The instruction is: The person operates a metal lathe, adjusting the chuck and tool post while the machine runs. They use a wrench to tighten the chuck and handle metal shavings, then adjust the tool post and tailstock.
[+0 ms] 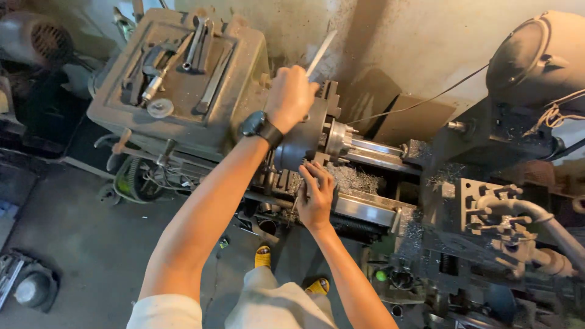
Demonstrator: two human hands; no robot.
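Near the centre of the frame the left hand (291,97) is closing in a fist around a metal bar (321,52) that is sticking up and to the right from the lathe chuck (304,137), while the right hand (315,196) is resting just below the chuck, fingers curled with what looks like a thin tool pinched between them (too small to tell what it is). The bar is looking like the lever for tightening the chuck, so the main risk, as I judge it, is the hand slipping off under force and knuckles hitting the chuck jaws. The right hand is sitting beside a heap of metal shavings (353,178), which could be cutting bare skin. The wristwatch (256,125) could be snagging. Loose wrenches (198,42) are lying on the machine's top at upper left and could be shaking off.
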